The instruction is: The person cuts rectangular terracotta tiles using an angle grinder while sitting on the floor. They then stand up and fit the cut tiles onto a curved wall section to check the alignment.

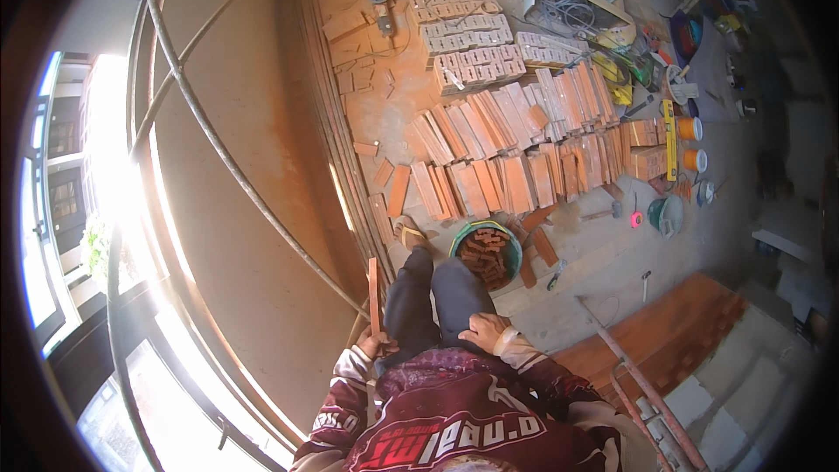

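My left hand (377,346) is closed around the lower end of a long, thin reddish-brown brick tile (375,290), which stands upright beside my left leg. My right hand (484,331) rests on my right thigh, fingers loosely bent over the dark trousers, with nothing visible in it. Just beyond my knees is a green-rimmed bucket (515,273) holding broken pieces of brick tile (486,252). Past the bucket, long rows of similar brick tiles (476,188) stand on edge, packed side by side.
Pale perforated bricks (463,31) are stacked behind the tiles. An angle grinder (382,13) lies near the wall (236,166) on the left. At right are a yellow spirit level (670,140), orange-and-white tubs (690,128), a pink tape measure (636,219) and a reddish wooden board (651,332). Poles cross at left.
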The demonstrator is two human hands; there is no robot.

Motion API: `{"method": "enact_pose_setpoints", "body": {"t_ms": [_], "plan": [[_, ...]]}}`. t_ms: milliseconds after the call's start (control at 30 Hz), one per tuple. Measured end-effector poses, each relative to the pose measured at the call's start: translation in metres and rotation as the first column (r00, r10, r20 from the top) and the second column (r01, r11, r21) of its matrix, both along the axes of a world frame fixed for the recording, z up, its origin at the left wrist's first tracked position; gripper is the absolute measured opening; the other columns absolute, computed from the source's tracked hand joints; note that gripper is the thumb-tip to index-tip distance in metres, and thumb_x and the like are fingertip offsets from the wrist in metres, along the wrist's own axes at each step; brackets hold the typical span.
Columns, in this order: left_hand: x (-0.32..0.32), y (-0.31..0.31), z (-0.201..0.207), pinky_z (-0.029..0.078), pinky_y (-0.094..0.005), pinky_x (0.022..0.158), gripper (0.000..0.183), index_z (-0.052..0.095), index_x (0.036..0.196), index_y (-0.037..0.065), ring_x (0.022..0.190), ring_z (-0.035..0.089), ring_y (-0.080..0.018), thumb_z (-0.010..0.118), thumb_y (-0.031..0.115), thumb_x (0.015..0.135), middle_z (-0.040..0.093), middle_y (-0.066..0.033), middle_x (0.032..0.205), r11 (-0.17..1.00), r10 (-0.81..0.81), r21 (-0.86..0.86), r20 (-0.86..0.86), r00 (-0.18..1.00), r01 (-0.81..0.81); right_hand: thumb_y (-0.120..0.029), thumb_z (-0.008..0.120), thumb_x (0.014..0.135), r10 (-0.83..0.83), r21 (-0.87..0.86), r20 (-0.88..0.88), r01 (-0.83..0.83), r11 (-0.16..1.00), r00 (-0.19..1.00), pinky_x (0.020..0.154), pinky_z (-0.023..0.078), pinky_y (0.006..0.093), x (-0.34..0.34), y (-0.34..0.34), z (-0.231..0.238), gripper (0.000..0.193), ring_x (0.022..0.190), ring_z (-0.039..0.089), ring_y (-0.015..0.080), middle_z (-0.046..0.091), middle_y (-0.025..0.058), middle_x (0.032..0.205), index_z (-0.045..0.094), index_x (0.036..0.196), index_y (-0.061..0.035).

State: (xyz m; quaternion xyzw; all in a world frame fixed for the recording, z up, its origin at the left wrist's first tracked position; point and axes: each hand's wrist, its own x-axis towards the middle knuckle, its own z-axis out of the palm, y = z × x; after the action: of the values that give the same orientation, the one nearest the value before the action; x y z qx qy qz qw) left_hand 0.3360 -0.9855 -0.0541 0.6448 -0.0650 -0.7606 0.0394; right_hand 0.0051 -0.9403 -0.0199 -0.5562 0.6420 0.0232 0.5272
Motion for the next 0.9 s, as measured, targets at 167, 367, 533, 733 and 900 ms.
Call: {"method": "enact_pose_setpoints", "body": {"t_ms": [167, 367, 533, 733, 900], "plan": [[0.03, -0.042, 0.018, 0.046, -0.0286, 0.051, 0.055, 0.046, 0.121, -0.006, 0.062, 0.061, -0.0173, 0.063, 0.011, 0.072, 0.064, -0.0118, 0.083, 0.964, -0.14, -0.228, -0.005, 0.99, 0.135, -0.043, 0.066, 0.085, 0.028, -0.318, 0.015, -0.022, 0.948, 0.999, 0.06, 0.047, 0.0473, 0.035, -0.079, 0.03, 0.039, 0.072, 0.062, 0.0372, 0.063, 0.0127, 0.076, 0.054, 0.079, -0.0068], [0.04, -0.134, 0.049, 0.046, -0.0263, 0.058, 0.043, 0.056, 0.11, -0.004, 0.065, 0.059, -0.0149, 0.067, 0.014, 0.072, 0.064, -0.0066, 0.082, 0.957, -0.281, -0.071, -0.009, 0.96, 0.28, -0.042, 0.066, 0.085, 0.043, -0.238, 0.083, -0.022, 0.971, 0.996, 0.06, 0.048, 0.0456, 0.035, -0.178, 0.048, 0.039, 0.07, 0.064, 0.0371, 0.064, 0.0163, 0.072, 0.057, 0.079, -0.0042], [0.061, -0.211, 0.03, 0.046, -0.0275, 0.06, 0.031, 0.063, 0.099, -0.002, 0.066, 0.059, -0.0147, 0.065, 0.016, 0.073, 0.064, -0.0046, 0.077, 0.988, -0.147, -0.062, -0.114, 0.983, 0.14, -0.044, 0.066, 0.084, -0.012, 0.09, 0.273, -0.013, 0.996, 0.962, 0.061, 0.048, 0.0455, 0.015, -0.267, 0.024, 0.044, 0.07, 0.065, 0.0388, 0.065, 0.019, 0.07, 0.059, 0.076, -0.0012], [0.027, -0.349, 0.005, 0.049, -0.0298, 0.056, 0.043, 0.053, 0.115, -0.002, 0.066, 0.061, -0.0187, 0.063, 0.005, 0.074, 0.064, -0.01, 0.083, 0.996, -0.093, 0.014, -0.018, 0.996, 0.093, -0.059, 0.057, 0.082, 0.184, 0.238, 0.512, -0.344, 0.908, 0.839, 0.069, 0.046, 0.0486, 0.012, -0.389, -0.055, 0.057, 0.079, 0.063, 0.0399, 0.066, 0.0199, 0.082, 0.062, 0.079, -0.003], [-0.024, -0.502, -0.033, 0.048, -0.029, 0.049, 0.055, 0.04, 0.123, -0.004, 0.059, 0.06, -0.0208, 0.062, 0.003, 0.073, 0.062, -0.0125, 0.078, 0.991, -0.052, -0.114, 0.157, 0.986, 0.071, -0.056, 0.059, 0.084, 0.188, 0.367, 0.605, -0.48, 0.797, 0.774, 0.065, 0.046, 0.0439, -0.021, -0.484, -0.07, 0.055, 0.073, 0.063, 0.0348, 0.065, 0.0168, 0.078, 0.063, 0.078, -0.0024]]}}
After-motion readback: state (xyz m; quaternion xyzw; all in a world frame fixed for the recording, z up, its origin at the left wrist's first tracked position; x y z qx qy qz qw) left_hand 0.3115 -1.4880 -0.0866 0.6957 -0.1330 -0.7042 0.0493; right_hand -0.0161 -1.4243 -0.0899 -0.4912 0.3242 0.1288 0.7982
